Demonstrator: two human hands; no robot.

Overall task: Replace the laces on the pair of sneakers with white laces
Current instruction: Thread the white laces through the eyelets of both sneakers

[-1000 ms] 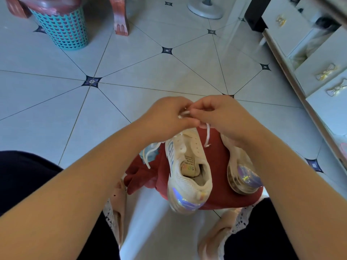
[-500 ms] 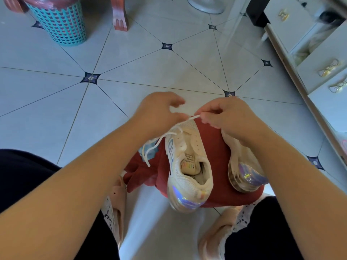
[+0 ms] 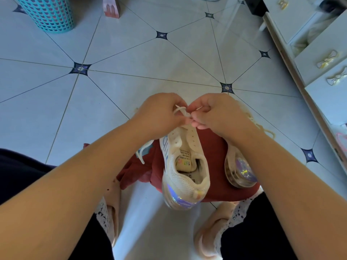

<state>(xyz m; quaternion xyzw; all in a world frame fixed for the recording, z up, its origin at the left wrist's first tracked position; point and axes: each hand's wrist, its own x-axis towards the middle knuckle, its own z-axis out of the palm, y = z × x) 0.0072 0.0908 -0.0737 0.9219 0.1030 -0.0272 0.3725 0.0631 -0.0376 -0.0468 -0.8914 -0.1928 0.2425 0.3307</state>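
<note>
A white sneaker [image 3: 185, 166] with a shiny heel patch lies on a red cloth [image 3: 212, 147], heel toward me. My left hand [image 3: 159, 113] and my right hand [image 3: 216, 113] meet above its toe end, both pinching a white lace [image 3: 181, 110] near the front eyelets. A loose end of white lace [image 3: 143, 151] trails off the sneaker's left side. The second sneaker [image 3: 239, 169] lies to the right, mostly hidden under my right forearm. A cream-coloured old lace [image 3: 262, 128] lies on the floor beyond my right wrist.
A teal plastic basket [image 3: 47, 14] stands at the far left, beside a pink furniture leg [image 3: 110, 6]. White drawers with bow handles [image 3: 326, 59] line the right side. My feet in beige slippers [image 3: 208, 241] rest on the tiled floor [image 3: 131, 57] near the cloth.
My hands have come back together over the toe end, and the lace that was stretched between them half a second ago is now bunched in a small loop at my fingertips.
</note>
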